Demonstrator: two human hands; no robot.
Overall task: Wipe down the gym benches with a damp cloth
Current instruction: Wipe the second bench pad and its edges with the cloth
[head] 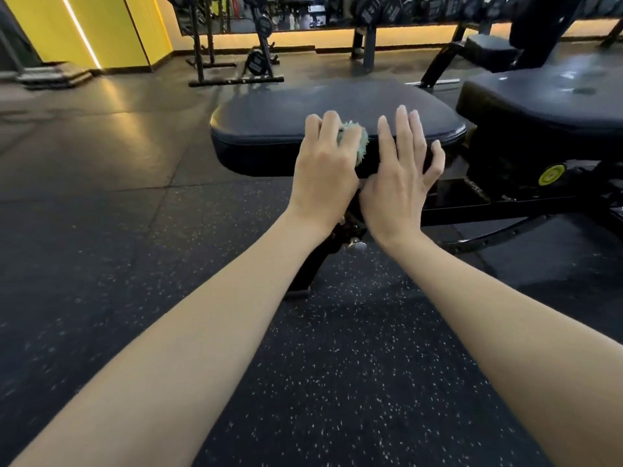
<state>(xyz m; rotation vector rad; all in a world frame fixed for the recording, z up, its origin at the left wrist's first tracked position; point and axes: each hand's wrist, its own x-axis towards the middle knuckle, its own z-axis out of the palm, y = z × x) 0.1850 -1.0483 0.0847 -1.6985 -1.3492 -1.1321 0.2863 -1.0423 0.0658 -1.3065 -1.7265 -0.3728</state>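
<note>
A black padded bench seat (pixel 276 112) stands in front of me on a black steel frame (pixel 472 210). My left hand (pixel 323 166) grips a bunched pale green cloth (pixel 357 138) and holds it against the seat's near edge. Most of the cloth is hidden under the fingers. My right hand (pixel 401 176) lies right beside it with straight fingers, flat against the same near edge, thumb spread to the right. A second, longer black pad (pixel 553 96) of the bench continues to the right.
Dark speckled rubber floor (pixel 337 382) lies all round. A yellow adjustment knob (pixel 551 174) sits on the frame at right. Plate racks (pixel 236 62) and a dumbbell rack (pixel 404 11) stand at the back, a yellow wall (pixel 94 28) at the far left.
</note>
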